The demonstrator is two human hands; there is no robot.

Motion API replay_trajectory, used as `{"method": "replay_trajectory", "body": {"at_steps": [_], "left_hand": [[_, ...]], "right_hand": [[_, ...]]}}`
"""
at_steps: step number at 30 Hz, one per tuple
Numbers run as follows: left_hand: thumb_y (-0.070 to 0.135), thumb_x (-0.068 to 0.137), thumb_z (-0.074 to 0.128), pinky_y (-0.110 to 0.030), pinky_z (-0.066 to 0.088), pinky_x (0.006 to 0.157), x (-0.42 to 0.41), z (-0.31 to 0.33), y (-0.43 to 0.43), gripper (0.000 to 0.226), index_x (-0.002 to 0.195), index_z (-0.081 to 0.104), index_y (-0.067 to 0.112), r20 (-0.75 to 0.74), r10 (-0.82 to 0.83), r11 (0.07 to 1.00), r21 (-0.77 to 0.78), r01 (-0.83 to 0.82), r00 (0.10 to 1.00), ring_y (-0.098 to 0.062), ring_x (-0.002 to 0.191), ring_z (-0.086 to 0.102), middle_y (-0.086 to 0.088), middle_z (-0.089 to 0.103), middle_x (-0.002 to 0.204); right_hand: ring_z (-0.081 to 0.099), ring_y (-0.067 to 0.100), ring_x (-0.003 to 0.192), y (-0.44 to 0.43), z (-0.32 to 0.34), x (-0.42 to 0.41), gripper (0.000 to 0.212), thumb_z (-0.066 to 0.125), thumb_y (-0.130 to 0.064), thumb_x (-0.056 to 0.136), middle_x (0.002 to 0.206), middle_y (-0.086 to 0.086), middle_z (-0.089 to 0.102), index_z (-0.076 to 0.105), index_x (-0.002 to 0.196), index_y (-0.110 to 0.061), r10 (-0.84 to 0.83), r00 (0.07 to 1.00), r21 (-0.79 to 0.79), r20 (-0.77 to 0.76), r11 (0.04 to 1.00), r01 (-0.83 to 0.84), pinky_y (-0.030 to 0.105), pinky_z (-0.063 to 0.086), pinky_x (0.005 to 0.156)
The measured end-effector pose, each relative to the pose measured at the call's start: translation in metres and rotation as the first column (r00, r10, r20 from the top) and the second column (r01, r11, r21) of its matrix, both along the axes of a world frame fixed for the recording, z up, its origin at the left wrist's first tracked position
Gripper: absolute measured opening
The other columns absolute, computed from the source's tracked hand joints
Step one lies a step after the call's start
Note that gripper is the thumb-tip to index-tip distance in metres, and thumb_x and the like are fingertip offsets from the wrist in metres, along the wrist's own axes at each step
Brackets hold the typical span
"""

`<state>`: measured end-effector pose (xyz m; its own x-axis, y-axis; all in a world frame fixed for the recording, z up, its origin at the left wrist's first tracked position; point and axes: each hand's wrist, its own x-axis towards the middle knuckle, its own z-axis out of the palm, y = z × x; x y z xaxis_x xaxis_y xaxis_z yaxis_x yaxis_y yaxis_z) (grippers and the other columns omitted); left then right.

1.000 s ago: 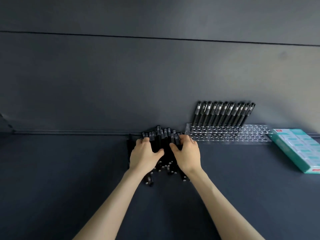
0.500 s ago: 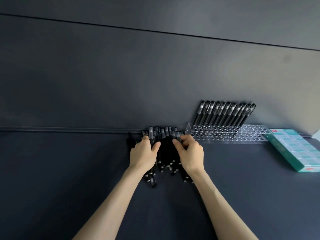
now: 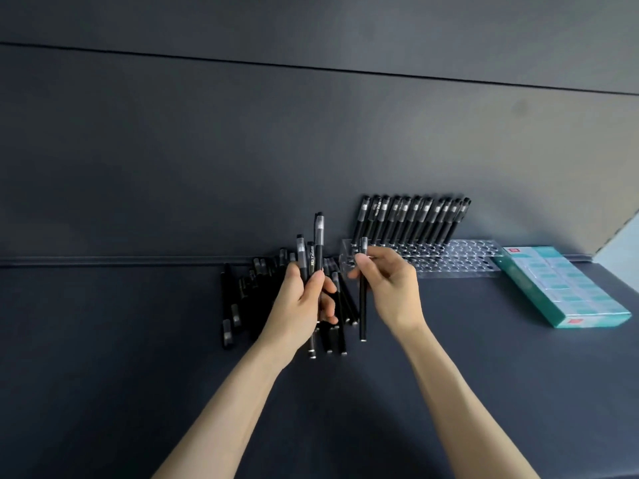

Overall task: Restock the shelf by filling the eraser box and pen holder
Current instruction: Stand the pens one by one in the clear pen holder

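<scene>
A heap of black pens [image 3: 242, 295] lies on the dark shelf against the back wall. My left hand [image 3: 301, 305] grips a small bunch of pens [image 3: 313, 250] upright above the heap. My right hand [image 3: 387, 288] pinches one black pen [image 3: 363, 305], held vertical, just left of the clear pen holder [image 3: 460, 259]. A row of several pens [image 3: 411, 219] stands in the holder's back holes, leaning on the wall; the front holes are bare. A teal eraser box [image 3: 567, 288] lies at the right, filled with wrapped erasers.
The dark shelf surface [image 3: 121, 357] stretches left and toward me. The dark back wall [image 3: 242, 150] rises right behind the pens and holder. A pale opening [image 3: 626, 233] shows at the far right edge.
Both hands were down on the pen heap; now they are raised. The left has lifted a bunch of pens, the right has taken a single pen and shifted toward the holder.
</scene>
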<state>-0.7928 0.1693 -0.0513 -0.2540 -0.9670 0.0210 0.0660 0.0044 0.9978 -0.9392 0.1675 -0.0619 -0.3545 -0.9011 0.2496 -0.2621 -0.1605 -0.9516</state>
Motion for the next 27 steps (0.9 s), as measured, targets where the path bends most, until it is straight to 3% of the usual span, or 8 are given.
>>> {"method": "replay_trajectory", "body": {"at_steps": [2, 5, 8, 11, 14, 18, 23, 27], "left_hand": [[0.014, 0.102, 0.037, -0.025, 0.041, 0.055, -0.023, 0.0, 0.008, 0.005, 0.097, 0.036, 0.014, -0.011, -0.013, 1.0, -0.009, 0.013, 1.0, -0.009, 0.051, 0.039, 0.001, 0.051, 0.078], [0.016, 0.101, 0.04, -0.025, 0.026, 0.05, -0.066, 0.0, 0.02, 0.023, 0.086, 0.034, 0.032, -0.05, -0.017, 1.0, 0.014, 0.018, 0.999, -0.009, 0.05, 0.028, 0.005, 0.046, 0.071], [0.024, 0.1, 0.044, -0.025, 0.02, 0.047, -0.114, -0.002, 0.032, 0.02, 0.083, 0.035, 0.029, -0.075, 0.021, 1.0, 0.023, -0.019, 0.997, -0.007, 0.047, 0.025, 0.005, 0.04, 0.065], [0.026, 0.1, 0.045, -0.025, 0.026, 0.045, -0.159, -0.009, 0.041, 0.019, 0.085, 0.036, 0.016, -0.079, 0.096, 0.995, 0.002, -0.096, 0.992, -0.008, 0.046, 0.029, 0.004, 0.04, 0.064], [0.022, 0.1, 0.043, -0.022, 0.039, 0.047, -0.192, -0.013, 0.046, 0.019, 0.087, 0.038, 0.01, 0.018, 0.165, 0.981, -0.106, -0.162, 0.986, -0.008, 0.047, 0.039, 0.002, 0.048, 0.065], [0.019, 0.101, 0.041, -0.02, 0.039, 0.053, -0.221, -0.01, 0.035, 0.017, 0.087, 0.037, 0.01, 0.072, 0.236, 0.955, -0.2, -0.218, 0.969, -0.004, 0.049, 0.04, 0.002, 0.049, 0.068], [0.024, 0.1, 0.042, -0.04, 0.039, 0.061, -0.239, -0.019, 0.013, 0.01, 0.092, 0.038, 0.019, 0.125, 0.321, 0.905, -0.334, -0.265, 0.939, -0.011, 0.059, 0.041, 0.0, 0.043, 0.068], [0.023, 0.099, 0.043, -0.028, 0.04, 0.061, -0.242, -0.043, 0.008, 0.012, 0.099, 0.04, 0.011, 0.158, 0.327, 0.912, -0.312, -0.267, 0.932, -0.003, 0.056, 0.047, 0.006, 0.049, 0.067]], "right_hand": [[0.059, 0.012, 0.065, 0.009, 0.004, -0.023, 0.014, 0.058, -0.02, 0.092, 0.069, -0.003, 0.07, 0.058, 0.104, -0.013, 0.012, 1.0, -0.016, 0.009, 1.0, -0.012, 0.025, 0.049, 0.064], [0.065, 0.012, 0.071, 0.022, 0.007, -0.064, 0.02, 0.057, -0.014, 0.093, 0.075, 0.0, 0.07, 0.051, 0.112, -0.012, 0.034, 0.999, -0.016, 0.037, 0.999, -0.034, 0.024, 0.054, 0.064], [0.066, 0.022, 0.074, 0.033, 0.008, -0.111, 0.025, 0.057, -0.009, 0.092, 0.084, 0.006, 0.069, 0.049, 0.116, -0.009, 0.041, 0.999, -0.018, -0.007, 0.999, -0.041, 0.028, 0.057, 0.064], [0.067, 0.028, 0.074, 0.04, 0.006, -0.156, 0.035, 0.058, -0.004, 0.089, 0.092, 0.004, 0.06, 0.049, 0.123, -0.006, 0.02, 0.999, -0.031, -0.026, 0.999, -0.021, 0.035, 0.058, 0.066], [0.067, 0.029, 0.077, 0.042, 0.008, -0.19, 0.041, 0.062, -0.004, 0.086, 0.091, -0.004, 0.057, 0.048, 0.122, -0.019, 0.01, 0.998, -0.058, -0.062, 0.998, -0.014, 0.043, 0.058, 0.071], [0.067, 0.025, 0.074, 0.036, 0.015, -0.218, 0.043, 0.061, -0.005, 0.088, 0.096, 0.0, 0.059, 0.045, 0.116, -0.034, 0.021, 0.998, -0.092, -0.062, 0.995, -0.026, 0.047, 0.057, 0.074], [0.061, 0.017, 0.071, 0.012, 0.031, -0.236, 0.045, 0.057, 0.0, 0.089, 0.09, -0.007, 0.057, 0.047, 0.11, -0.038, -0.019, 0.996, -0.23, -0.092, 0.973, -0.003, 0.048, 0.056, 0.074], [0.058, 0.02, 0.083, -0.013, 0.04, -0.239, 0.047, 0.057, -0.002, 0.087, 0.095, -0.009, 0.055, 0.051, 0.115, -0.04, -0.049, 0.993, -0.332, -0.108, 0.943, 0.01, 0.05, 0.055, 0.077]]}}
